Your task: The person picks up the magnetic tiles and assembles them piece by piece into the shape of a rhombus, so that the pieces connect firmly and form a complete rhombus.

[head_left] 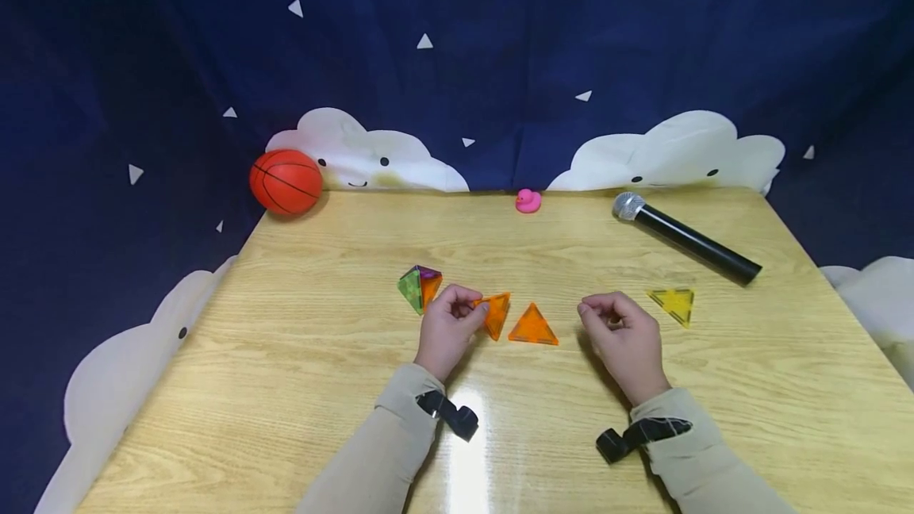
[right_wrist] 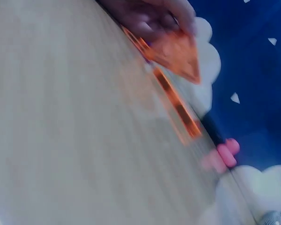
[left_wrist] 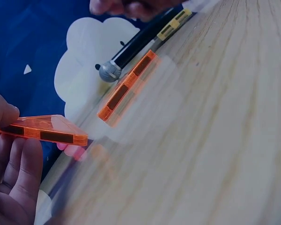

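Observation:
My left hand (head_left: 448, 327) pinches an orange translucent triangular magnetic tile (head_left: 497, 316) between thumb and fingers. In the left wrist view, that tile (left_wrist: 51, 129) is raised above the table. A second orange triangular tile (head_left: 534, 327) lies flat just to its right. Beyond the left hand stands a joined piece (head_left: 412, 289) of green, purple and orange triangles, partly hidden by the hand. My right hand (head_left: 627, 339) hovers right of the flat orange tile with fingers loosely curled and nothing visible in them. A yellow triangular tile (head_left: 674, 305) lies to its right.
A black microphone (head_left: 693, 244) with a silver head lies at the back right of the wooden table (head_left: 250, 387). A pink rubber duck (head_left: 528, 201) sits at the back edge, and a small basketball (head_left: 286, 182) at the back left corner. Dark blue cloth hangs behind.

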`<control>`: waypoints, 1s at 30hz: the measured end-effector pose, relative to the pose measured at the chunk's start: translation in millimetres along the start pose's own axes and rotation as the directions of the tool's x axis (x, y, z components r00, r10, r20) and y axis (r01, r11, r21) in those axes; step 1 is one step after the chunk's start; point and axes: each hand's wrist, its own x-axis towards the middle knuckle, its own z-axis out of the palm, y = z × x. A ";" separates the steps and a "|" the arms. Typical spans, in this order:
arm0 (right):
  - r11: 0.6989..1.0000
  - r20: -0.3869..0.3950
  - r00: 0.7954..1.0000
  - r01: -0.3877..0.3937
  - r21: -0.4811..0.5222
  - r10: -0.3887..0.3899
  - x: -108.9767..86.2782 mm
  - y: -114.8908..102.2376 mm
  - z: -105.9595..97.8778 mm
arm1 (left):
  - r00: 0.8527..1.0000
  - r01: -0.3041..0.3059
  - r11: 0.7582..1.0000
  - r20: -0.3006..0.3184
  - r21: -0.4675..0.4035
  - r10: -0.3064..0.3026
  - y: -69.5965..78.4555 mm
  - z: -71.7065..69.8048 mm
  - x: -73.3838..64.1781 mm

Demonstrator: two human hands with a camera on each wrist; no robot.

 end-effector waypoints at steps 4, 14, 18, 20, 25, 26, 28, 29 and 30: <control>0.999 -0.162 0.986 0.047 -0.007 -0.048 8.1 7.2 -11.2 | 1.000 0.002 1.000 0.001 -0.010 -0.002 -0.4 0.6 -0.8; 0.988 -0.235 0.972 -0.014 -0.155 -0.023 20.7 22.7 -38.1 | 1.000 0.005 1.000 0.008 0.013 -0.005 0.3 1.2 -1.7; 0.952 -0.153 0.979 -0.172 -0.255 0.136 25.0 27.8 -48.1 | 1.000 -0.007 1.000 0.007 0.005 0.007 -0.5 1.2 -1.3; 0.928 -0.116 0.972 -0.229 -0.293 0.203 27.3 30.4 -53.4 | 1.000 -0.006 1.000 0.006 0.004 0.006 -0.5 1.3 -1.1; 0.872 -0.036 0.953 -0.289 -0.395 0.300 30.7 38.4 -62.8 | 1.000 -0.008 1.000 0.009 0.003 0.008 -1.3 1.2 -1.0; 0.861 -0.018 0.949 -0.292 -0.416 0.314 31.1 40.2 -63.8 | 1.000 -0.008 1.000 0.009 0.003 0.008 -1.6 1.2 -0.9; 0.844 0.019 0.941 -0.293 -0.448 0.337 31.6 42.5 -64.8 | 1.000 -0.006 1.000 0.009 0.005 0.006 -1.7 1.3 -0.8; 0.837 0.035 0.937 -0.292 -0.463 0.346 31.6 43.1 -65.1 | 1.000 -0.004 1.000 0.009 0.006 0.004 -1.3 1.5 -0.9; 0.831 0.050 0.934 -0.289 -0.475 0.354 31.6 43.7 -65.0 | 1.000 -0.001 1.000 0.009 0.006 0.001 -1.4 1.6 -0.8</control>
